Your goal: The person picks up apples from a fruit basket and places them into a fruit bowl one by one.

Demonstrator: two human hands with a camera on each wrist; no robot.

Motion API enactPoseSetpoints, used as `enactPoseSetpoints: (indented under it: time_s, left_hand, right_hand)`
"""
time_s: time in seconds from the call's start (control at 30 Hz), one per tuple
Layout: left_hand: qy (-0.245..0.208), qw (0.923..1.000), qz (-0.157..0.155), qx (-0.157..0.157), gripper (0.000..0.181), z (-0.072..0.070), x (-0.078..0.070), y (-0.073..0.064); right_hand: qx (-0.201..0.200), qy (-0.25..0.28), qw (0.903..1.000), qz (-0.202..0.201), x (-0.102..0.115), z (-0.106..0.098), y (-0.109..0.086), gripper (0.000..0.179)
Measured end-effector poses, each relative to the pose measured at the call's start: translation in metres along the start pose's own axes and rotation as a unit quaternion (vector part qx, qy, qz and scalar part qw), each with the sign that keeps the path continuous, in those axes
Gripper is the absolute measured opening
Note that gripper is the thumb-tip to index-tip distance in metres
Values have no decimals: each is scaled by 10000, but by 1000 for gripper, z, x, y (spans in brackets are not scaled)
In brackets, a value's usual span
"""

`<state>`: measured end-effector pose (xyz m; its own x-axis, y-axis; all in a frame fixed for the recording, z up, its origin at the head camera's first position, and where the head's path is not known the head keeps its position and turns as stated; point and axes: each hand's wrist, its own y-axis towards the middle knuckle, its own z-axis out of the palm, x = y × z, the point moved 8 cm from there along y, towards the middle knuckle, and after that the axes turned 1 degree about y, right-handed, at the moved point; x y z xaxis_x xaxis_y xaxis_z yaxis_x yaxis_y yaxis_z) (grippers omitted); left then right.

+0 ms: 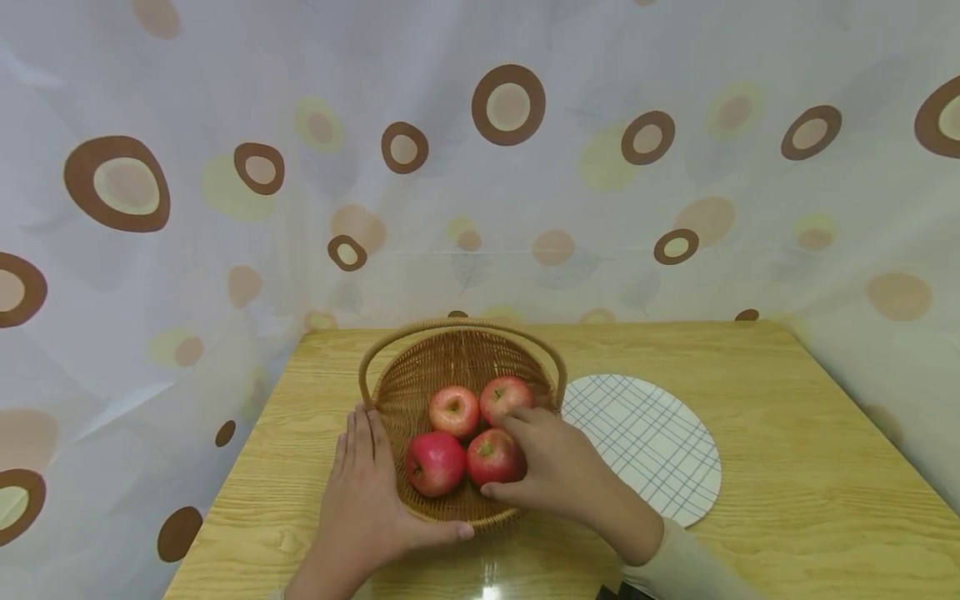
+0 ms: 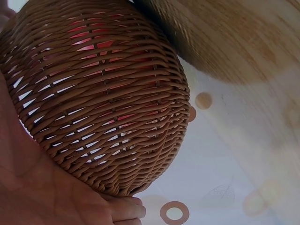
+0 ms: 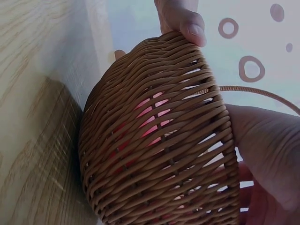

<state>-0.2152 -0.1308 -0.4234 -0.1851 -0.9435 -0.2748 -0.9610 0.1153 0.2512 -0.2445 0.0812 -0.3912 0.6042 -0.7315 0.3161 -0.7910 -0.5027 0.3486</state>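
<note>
A wicker basket [image 1: 457, 354] with an arched handle [image 1: 461, 325] stands on the table with several red apples inside. My left hand [image 1: 367, 492] rests against its left and front rim, fingers straight and thumb laid along the front edge. In the left wrist view, the palm [image 2: 51, 197] lies against the woven wall. My right hand [image 1: 558, 462] reaches over the right rim, its thumb and fingers around the front right apple [image 1: 491, 454]. A front left apple [image 1: 435, 463] and two back apples [image 1: 453, 410] lie beside it. In the right wrist view, the weave hides most of the fruit.
A round white placemat [image 1: 645, 442] with a blue-grey grid lies right of the basket, partly behind the right forearm. The wooden table [image 1: 795, 450] extends to both sides. A patterned sheet [image 1: 600, 183] hangs behind and along the sides.
</note>
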Motion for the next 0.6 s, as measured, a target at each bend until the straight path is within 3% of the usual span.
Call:
enactPoseSetpoints:
  time_s: [0.3, 0.6]
  left_hand:
    - [-46, 10000, 11, -57, 179, 0, -1, -1]
    - [-17, 10000, -64, 25, 180, 2, 1, 0]
  right_hand:
    - [532, 43, 9978, 387, -2, 11, 8, 69]
    - [824, -116, 9955, 448, -2, 23, 18, 65]
